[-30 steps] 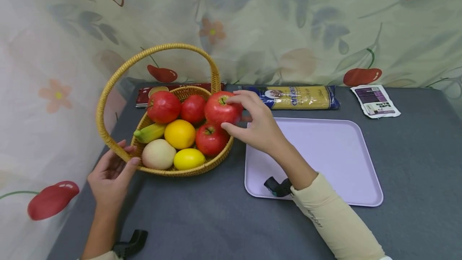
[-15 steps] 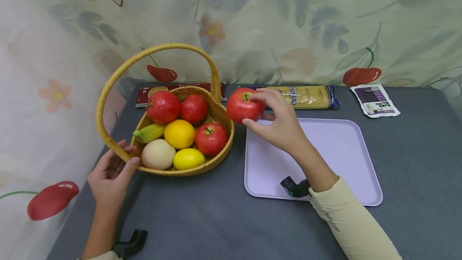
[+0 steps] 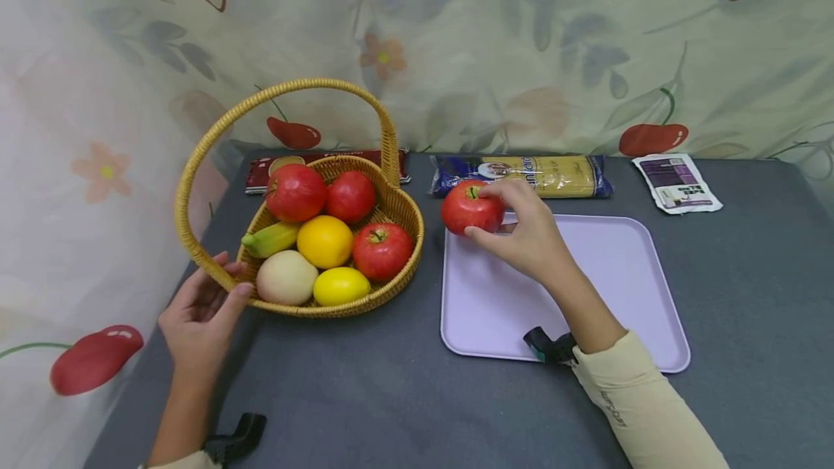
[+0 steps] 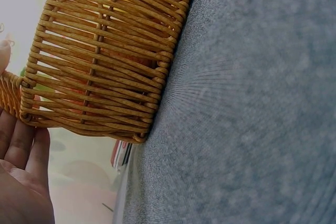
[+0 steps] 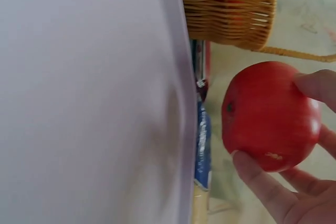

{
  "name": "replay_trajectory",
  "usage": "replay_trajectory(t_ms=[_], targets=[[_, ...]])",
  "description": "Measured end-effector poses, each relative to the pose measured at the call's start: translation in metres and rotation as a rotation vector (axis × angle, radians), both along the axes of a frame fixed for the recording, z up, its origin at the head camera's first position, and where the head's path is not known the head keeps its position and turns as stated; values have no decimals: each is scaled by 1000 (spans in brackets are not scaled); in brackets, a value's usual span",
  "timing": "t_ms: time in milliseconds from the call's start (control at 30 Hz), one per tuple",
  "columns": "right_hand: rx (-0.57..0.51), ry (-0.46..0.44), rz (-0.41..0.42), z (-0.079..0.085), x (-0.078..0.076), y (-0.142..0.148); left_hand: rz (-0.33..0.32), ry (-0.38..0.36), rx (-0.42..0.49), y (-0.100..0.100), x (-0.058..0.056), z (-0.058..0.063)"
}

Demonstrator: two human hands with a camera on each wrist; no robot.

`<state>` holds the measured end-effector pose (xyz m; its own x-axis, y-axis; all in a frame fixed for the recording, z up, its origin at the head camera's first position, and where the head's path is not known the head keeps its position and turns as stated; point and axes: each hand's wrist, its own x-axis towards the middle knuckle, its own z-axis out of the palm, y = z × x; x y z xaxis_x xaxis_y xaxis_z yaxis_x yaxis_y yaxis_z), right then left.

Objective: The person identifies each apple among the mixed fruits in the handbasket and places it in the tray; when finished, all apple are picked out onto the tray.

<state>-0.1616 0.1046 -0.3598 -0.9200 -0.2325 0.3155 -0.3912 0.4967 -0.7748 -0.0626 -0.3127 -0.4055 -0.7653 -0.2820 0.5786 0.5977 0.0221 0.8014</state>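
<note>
In the head view, my right hand [image 3: 524, 234] holds a red apple [image 3: 470, 210] between thumb and fingertips, over the far left corner of the lilac tray [image 3: 625, 295]. The right wrist view shows the apple [image 5: 270, 116] raised clear of the tray [image 5: 94, 98]. My left hand [image 3: 202, 313] grips the wicker basket [image 3: 339, 312] where its handle meets the near left rim; the left wrist view has the fingers [image 4: 39, 153] at that rim. In the basket lie red fruits [image 3: 382, 252], an orange [image 3: 324, 242], a lemon [image 3: 342, 286], a pale peach [image 3: 287, 278] and a banana [image 3: 270, 239].
Behind the tray lies a pasta packet [image 3: 560, 176]. A dark red packet [image 3: 260, 174] is partly hidden behind the basket, and a white and purple pouch [image 3: 677, 183] lies at the back right. A patterned cloth [image 3: 456, 56] hangs behind the grey table [image 3: 391, 396].
My right hand has carried the apple rightward out of the basket, then lower over the tray's far left corner. The left hand and basket have stayed put.
</note>
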Motion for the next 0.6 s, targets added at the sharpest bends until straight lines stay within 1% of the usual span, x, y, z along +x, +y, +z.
replay_trajectory(t_ms=[267,400,600], targets=[[95,-74,-20,-14,-1,2,7,-11,1,1,0,1],[130,-87,-24,-17,-2,2,10,-21,6,0,1,1],[165,-113,-28,-17,-2,1,7,-24,13,0,0,0]])
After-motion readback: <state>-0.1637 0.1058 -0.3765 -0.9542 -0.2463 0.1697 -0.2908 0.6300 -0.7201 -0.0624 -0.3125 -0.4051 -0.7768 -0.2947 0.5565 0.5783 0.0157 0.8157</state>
